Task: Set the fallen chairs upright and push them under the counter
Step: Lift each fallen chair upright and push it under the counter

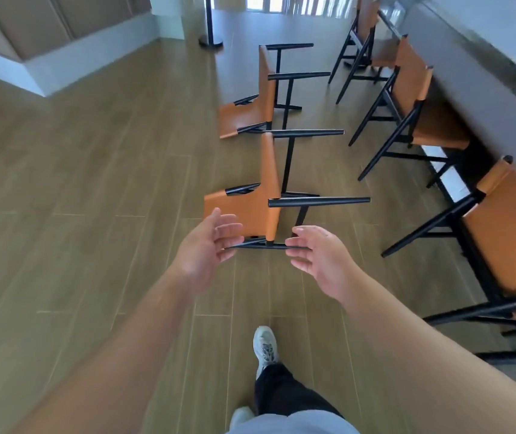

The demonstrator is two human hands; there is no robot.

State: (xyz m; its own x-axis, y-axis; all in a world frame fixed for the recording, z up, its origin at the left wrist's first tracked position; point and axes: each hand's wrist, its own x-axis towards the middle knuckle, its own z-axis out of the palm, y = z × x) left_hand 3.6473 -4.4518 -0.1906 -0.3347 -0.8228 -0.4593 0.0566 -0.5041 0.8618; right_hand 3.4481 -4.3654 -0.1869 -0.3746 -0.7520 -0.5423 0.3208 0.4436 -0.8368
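A grey counter point(482, 67) runs along the right side above a wood-plank floor point(78, 189), with three upright tan-and-black chairs point(419, 89) standing along it, seats tucked beneath. Two more lie tipped on their backs in the open floor, legs pointing toward the counter: the far fallen chair point(250, 114) and the near fallen chair point(250, 211). Both arms reach toward the nearer one. The left hand point(209, 245) and right hand point(316, 252) are spread open, holding nothing, apparently just short of its lower black rail. A white sneaker point(265, 346) steps forward.
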